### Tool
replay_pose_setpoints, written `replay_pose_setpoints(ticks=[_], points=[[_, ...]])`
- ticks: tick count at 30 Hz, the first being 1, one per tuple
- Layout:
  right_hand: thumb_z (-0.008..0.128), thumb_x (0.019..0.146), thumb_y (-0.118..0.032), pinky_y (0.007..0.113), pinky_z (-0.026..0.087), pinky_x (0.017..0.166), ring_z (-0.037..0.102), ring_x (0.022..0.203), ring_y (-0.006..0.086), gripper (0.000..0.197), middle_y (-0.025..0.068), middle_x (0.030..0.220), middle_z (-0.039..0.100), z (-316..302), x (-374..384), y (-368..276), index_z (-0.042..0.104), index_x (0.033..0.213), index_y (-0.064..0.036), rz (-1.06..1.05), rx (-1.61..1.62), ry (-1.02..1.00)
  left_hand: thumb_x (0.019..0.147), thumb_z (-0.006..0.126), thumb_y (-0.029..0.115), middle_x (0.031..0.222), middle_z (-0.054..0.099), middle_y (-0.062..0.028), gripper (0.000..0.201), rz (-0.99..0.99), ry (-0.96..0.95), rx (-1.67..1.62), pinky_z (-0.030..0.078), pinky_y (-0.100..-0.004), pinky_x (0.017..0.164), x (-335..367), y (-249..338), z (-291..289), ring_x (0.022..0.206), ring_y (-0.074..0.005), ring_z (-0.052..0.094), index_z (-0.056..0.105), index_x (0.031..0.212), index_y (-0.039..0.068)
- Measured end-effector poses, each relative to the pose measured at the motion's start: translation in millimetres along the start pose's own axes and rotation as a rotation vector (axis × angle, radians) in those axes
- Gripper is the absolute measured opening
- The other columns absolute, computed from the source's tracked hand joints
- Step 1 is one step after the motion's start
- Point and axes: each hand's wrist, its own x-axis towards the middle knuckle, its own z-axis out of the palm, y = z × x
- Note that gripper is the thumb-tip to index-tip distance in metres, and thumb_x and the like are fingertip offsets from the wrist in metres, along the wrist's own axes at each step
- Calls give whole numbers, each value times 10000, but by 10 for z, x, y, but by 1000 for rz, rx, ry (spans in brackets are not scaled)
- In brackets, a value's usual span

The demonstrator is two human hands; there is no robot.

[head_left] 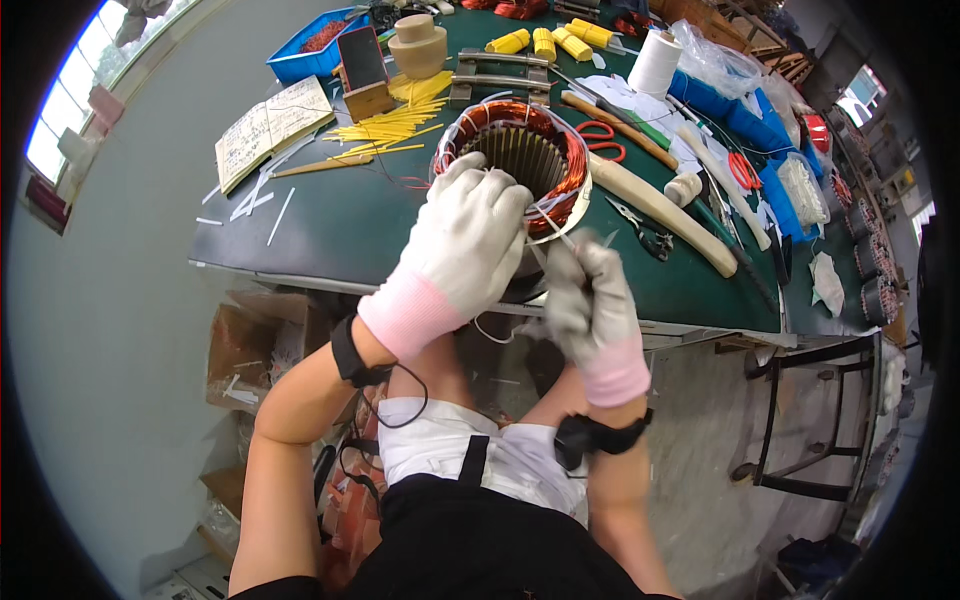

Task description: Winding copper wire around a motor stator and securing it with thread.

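stator [528,160]: your left hand [472,225] curls at its rim, hold hidden; right hand [590,285] pinches cord [556,228]. pull snug, spare windings [574,160].

Left hand [468,235] apparently on stator [532,155]

Near the front edge of your desk [330,235], the stator [522,160] stands bore-up (slotted inner wall visible), copper windings [574,160] ringing its top; white cord [549,221] extends from the rim nearest you.
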Motion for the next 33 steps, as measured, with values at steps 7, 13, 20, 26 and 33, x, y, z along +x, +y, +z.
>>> replay_pose_setpoints(ticks=[7, 13, 20, 26, 33], points=[[504, 947, -189, 280, 413, 563, 539, 622, 180, 188, 84, 723, 567, 161, 74, -144, 587, 1009, -32, -641, -1261, -362, 772, 604, 214, 980, 557, -128, 354, 33, -33, 193, 409, -458, 910, -41, -118, 205, 925, -334, 528, 566, 1072, 28], [474, 994, -265, 185, 275, 412, 339, 455, 50, 247, -34, 651, 431, -270, 132, 447, 551, 910, -46, -153, 228, -280, 656, 632, 233, 799, 493, -56, 280, 195, 152, 282, 434, -385, 643, -63, -202, 277, 680, -247, 490, 608, 874, 58], [521, 947, -205, 248, 417, 571, 498, 619, 88, 236, 44, 737, 582, -333, 173, 407, 595, 947, 20, -583, -798, 21, 745, 661, 156, 854, 525, -86, 237, -53, -100, 67, 353, -413, 802, 83, 15, 71, 840, -296, 476, 595, 948, 52], [592, 873, -383, 482, 455, 840, 584, 946, 407, 351, 190, 1061, 639, -1879, -1539, -149, 665, 1023, -74, -766, -2013, 352, 733, 678, 162, 780, 542, -59, 162, -14, -66, 117, 364, -400, 743, 38, -155, 11, 760, -278, 483, 615, 854, 75], [563, 878, -275, 470, 493, 614, 647, 713, 366, 263, 168, 759, 666, -3088, -3453, 65, 654, 989, -55, 580, -2154, 975, 729, 704, 164, 775, 539, -44, 195, 44, -125, 55, 367, -380, 757, 98, -213, -39, 784, -262, 474, 629, 886, 75]])
